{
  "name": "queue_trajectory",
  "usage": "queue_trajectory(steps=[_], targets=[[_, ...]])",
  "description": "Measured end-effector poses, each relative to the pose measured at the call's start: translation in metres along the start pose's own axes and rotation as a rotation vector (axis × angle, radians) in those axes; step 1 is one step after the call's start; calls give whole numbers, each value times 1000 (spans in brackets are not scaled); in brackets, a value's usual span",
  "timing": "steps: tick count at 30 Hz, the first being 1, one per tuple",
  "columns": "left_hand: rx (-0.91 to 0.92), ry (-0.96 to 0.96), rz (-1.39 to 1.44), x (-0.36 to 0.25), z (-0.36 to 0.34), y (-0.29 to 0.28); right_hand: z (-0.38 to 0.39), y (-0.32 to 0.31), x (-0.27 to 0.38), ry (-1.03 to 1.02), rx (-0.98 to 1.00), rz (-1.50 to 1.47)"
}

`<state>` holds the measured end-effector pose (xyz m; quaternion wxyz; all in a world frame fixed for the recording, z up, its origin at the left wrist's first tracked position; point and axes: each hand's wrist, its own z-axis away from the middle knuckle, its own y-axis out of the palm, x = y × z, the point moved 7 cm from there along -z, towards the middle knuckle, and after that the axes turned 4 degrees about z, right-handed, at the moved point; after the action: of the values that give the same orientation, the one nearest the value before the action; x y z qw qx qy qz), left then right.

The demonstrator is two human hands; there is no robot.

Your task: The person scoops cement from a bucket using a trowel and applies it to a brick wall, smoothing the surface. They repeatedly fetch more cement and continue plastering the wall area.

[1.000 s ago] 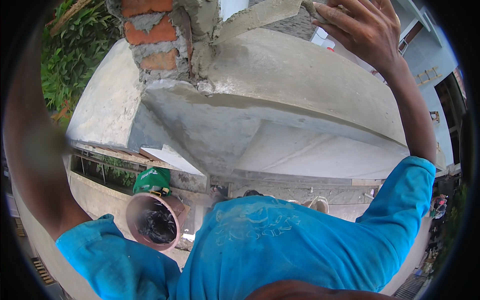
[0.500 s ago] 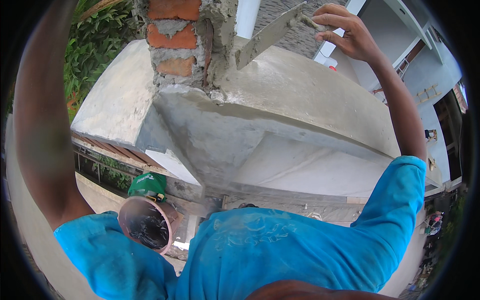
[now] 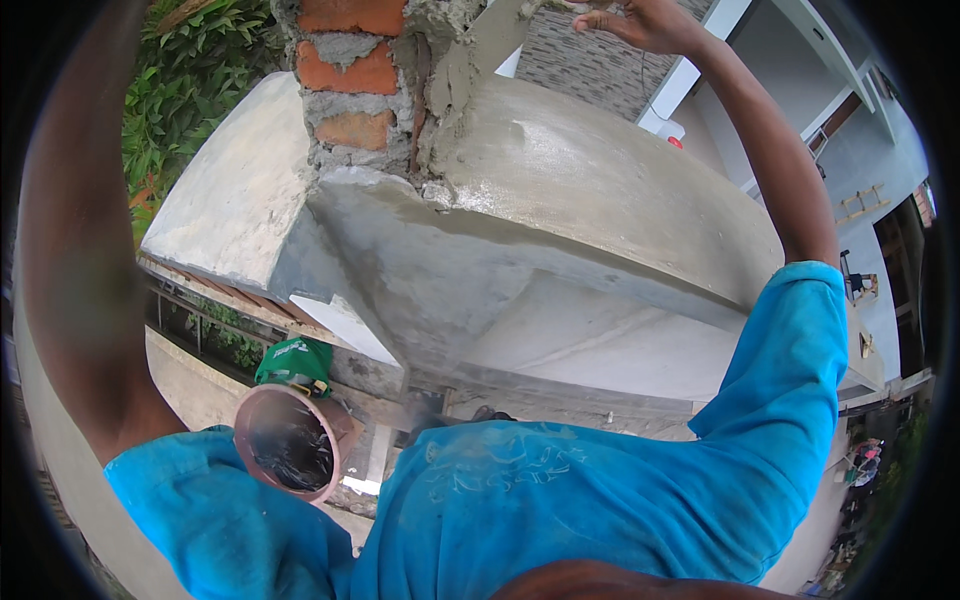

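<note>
My right hand [image 3: 630, 22], cut off by the top edge, grips the handle of a mortar-coated trowel [image 3: 496, 35]. The blade meets grey mortar [image 3: 445, 85] on the right side of a brick column [image 3: 348, 67]. Just beneath, at the column's foot, a grey concrete ledge [image 3: 580, 170] with a damp sheen curves away to the right. My left forearm [image 3: 80, 250] rises along the far left, beside the column and out of frame; that hand is out of view.
A lower pale slab [image 3: 220, 190] juts left beside green foliage [image 3: 175, 90]. Below are a pink bucket [image 3: 250, 445] with dark contents, a green bag [image 3: 295, 360] and a railing [image 3: 200, 325]. A building with white frames [image 3: 800, 50] and a small wooden ladder [image 3: 858, 203] stand at right.
My right hand and the trowel have moved up and left toward the column, partly past the top edge. The blade now sits against the column's mortar. My camera's view has shifted slightly.
</note>
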<state>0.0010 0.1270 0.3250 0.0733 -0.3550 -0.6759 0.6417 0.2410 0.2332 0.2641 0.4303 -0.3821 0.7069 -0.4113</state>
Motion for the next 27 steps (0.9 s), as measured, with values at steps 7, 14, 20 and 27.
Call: queue_trajectory(steps=[7,14,20,27], targets=[[10,-31,56,10,-16,-4,-1,-19,-23,44,-18,83],[-7,48,38,24,-29,-8,55,-78,17,173,-155,554],[-14,10,23,13,-12,-4,48,-56,100,21,-151,800],[-52,31,-13,1,-4,2,54,-53,122,-55,-179,891]])
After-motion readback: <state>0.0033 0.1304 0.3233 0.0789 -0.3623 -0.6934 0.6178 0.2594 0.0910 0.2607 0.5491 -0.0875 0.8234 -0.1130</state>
